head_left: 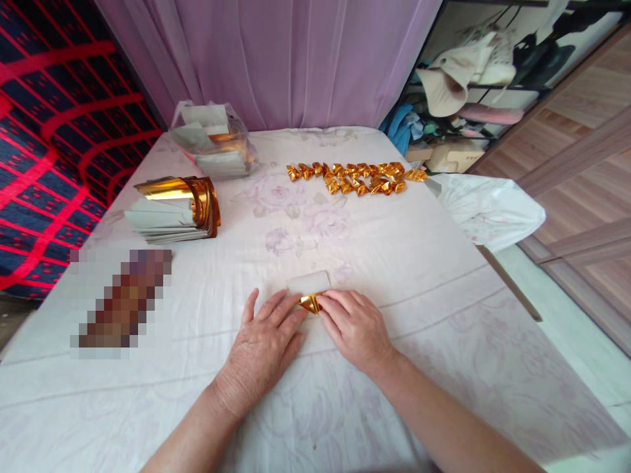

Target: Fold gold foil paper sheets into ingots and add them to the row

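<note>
Both hands rest palm-down on the table (pixel 419 276), which is covered by a pale floral cloth, near the middle of its near half. The left hand (pixel 263 345) lies flat with fingers spread and extended, its fingertips pressing on the left part of a small paper sheet (pixel 310 289). The right hand (pixel 357 325) is also flat, fingers stretched out and close together, tips on the right part of the same sheet; neither hand is clenched or closed around anything, both just press down. The sheet is white on its far part and shows a gold foil fold at the near edge, right between the two sets of fingertips. Its long axis runs left to right, roughly parallel to the near table edge, tilted slightly so the right end sits a bit farther away; the gold fold points toward the person. Toward the far edge, right of centre, a row of folded gold pieces (pixel 355 177) lies in a band running left to right, well apart from the hands. Near the left edge sits a stack of gold-and-white sheets (pixel 172 210), curled gold side up. Behind it, at the far left corner, a clear plastic bag (pixel 214 141) holds more sheets. A white plastic bag (pixel 488 210) hangs off the right edge. A blurred-out patch sits near the left edge, contents cannot be told. A purple curtain (pixel 276 59) hangs behind the table.
</note>
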Demonstrator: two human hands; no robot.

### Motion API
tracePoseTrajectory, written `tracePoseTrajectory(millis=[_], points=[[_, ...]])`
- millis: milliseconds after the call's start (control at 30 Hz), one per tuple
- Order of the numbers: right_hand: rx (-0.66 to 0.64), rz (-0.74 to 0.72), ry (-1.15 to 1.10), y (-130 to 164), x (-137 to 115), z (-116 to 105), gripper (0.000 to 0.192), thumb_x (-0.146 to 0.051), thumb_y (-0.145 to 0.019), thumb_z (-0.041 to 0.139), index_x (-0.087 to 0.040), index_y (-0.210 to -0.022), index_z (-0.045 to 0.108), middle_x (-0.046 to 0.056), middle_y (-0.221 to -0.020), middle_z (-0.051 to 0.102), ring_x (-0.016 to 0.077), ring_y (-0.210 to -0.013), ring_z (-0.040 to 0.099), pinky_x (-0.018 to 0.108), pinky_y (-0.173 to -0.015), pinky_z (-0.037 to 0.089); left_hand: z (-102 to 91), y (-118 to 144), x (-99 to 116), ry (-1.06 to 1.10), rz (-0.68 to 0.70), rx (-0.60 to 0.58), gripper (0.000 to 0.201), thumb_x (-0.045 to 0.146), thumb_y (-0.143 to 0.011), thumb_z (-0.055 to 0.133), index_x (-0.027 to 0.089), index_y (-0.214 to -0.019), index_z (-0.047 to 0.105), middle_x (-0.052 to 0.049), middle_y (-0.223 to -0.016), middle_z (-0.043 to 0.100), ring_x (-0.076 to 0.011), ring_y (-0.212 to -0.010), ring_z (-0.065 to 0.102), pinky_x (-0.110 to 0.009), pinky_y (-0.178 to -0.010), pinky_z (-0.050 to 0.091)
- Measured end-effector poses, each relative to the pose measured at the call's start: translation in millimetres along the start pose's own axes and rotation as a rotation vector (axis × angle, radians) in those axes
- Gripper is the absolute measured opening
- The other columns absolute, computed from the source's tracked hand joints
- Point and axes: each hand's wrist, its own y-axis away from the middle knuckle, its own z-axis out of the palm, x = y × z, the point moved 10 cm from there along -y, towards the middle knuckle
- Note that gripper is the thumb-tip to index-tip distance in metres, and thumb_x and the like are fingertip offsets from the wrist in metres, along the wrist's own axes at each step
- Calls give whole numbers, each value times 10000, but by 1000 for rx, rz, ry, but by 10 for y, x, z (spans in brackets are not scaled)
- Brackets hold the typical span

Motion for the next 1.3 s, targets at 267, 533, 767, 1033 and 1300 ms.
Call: tracePoseTrajectory(millis=[267,533,767,1033,1300], points=[[-68,-84,35,40,-96,31,301,-198,-923,538,-232,-1193,668,82,-1079,671,205,-929,582,351,-798,486,9,9,3,-34,-28,11,403,287,-931,531,225,-1330,546,-38,-1344,619,-277,-1304,491,-564,-1184,134],[-71,-107,55,52,-111,34,287,-185,-877,596,-240,-1142,690,77,-1080,660,205,-902,558,354,-773,462,-40,-17,-13,-92,-56,23,328,323,-921,542,235,-1221,642,-96,-1405,547,-318,-1318,467,-602,-1150,212],[-92,-122,38,76,-96,51,322,-172,-870,570,-228,-1166,684,80,-1117,654,220,-948,555,371,-787,465,-143,2,-155,-91,-131,44,297,309,-929,523,280,-1179,682,-101,-1408,537,-352,-1308,471,-646,-1102,259],[-63,-112,16,78,-95,48,345,-156,-874,547,-225,-1185,680,86,-1111,655,213,-956,556,359,-787,476,-103,12,-167,-42,-132,52,297,317,-935,521,256,-1178,680,-90,-1363,583,-330,-1284,498,-625,-1109,271],[-65,-107,7,79,-88,56,337,-180,-899,536,-226,-1203,673,86,-1074,655,208,-937,562,356,-781,478,-98,4,-178,-20,-154,51,284,306,-931,525,260,-1158,690,-77,-1359,589,-320,-1278,501,-625,-1123,247]])
